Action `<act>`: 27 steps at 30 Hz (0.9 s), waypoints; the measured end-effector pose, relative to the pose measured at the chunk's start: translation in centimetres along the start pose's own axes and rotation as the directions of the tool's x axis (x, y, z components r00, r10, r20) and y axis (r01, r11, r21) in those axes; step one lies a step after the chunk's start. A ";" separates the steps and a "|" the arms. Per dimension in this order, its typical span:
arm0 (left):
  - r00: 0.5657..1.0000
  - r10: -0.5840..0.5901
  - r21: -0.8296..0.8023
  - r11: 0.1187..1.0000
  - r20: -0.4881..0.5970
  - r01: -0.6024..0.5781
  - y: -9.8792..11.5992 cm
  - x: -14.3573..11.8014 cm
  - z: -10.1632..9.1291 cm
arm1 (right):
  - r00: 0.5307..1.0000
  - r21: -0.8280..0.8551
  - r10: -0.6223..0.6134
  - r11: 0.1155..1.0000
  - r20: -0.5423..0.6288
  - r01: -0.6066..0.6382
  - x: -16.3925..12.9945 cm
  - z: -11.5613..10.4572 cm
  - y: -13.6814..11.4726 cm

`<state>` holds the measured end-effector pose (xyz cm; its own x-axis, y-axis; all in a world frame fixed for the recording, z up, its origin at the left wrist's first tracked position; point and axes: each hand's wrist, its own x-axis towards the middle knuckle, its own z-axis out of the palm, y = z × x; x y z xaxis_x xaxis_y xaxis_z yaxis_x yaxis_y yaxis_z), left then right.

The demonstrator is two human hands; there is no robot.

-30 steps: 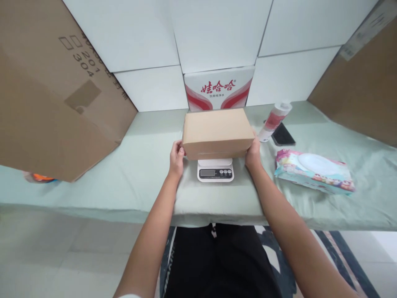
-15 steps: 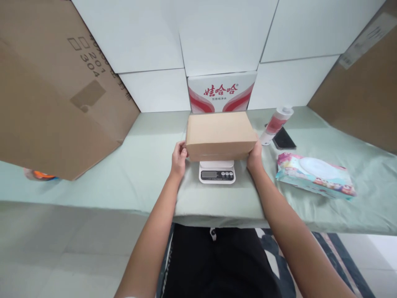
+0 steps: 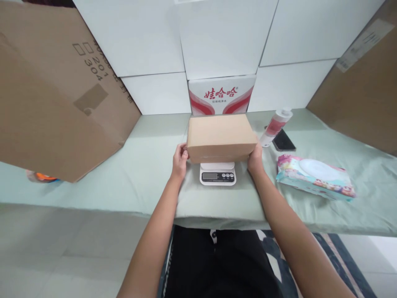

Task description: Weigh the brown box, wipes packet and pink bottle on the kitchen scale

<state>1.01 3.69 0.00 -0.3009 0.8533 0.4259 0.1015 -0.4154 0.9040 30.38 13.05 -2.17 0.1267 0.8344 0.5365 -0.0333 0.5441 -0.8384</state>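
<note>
- Two hands on one plain cardboard box [image 3: 221, 136]: left hand [image 3: 180, 159] at its left end, right hand [image 3: 254, 157] at its right end, fingers [image 3: 184, 152] clamped on the end faces.
- Box over the small white kitchen scale [image 3: 217, 174], long side across it; grip at both ends likely there to keep it level and centred on the platform.
- Cannot tell whether box rests fully on the platform or hangs just above; platform hidden under it.
- Scale display and buttons facing the person, left uncovered by the box, so readable from here.
- Scale on the pale green tabletop [image 3: 142, 174], near its front edge.
- Right of the scale, apart from it: wet-wipes pack [image 3: 314, 176] lying flat, white bottle with red label [image 3: 274, 126] leaning, dark phone [image 3: 283, 140] just beside the bottle.
- Behind the box: white carton with red print [image 3: 221, 93] against the wall.
- Large brown cartons at both sides, left one [image 3: 56, 95] overhanging the tabletop.
</note>
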 end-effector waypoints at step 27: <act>0.989 0.142 0.088 0.985 0.045 -0.145 0.8 -0.1 0.2 | 0.998 0.009 0.013 1.000 0.053 -0.013 -1.3 -0.2 -3.5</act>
<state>1.29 3.36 0.69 -0.2401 0.7991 0.5511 0.2269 -0.5058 0.8323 30.49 10.07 0.11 0.0732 0.8449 0.5300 -0.0437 0.5336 -0.8446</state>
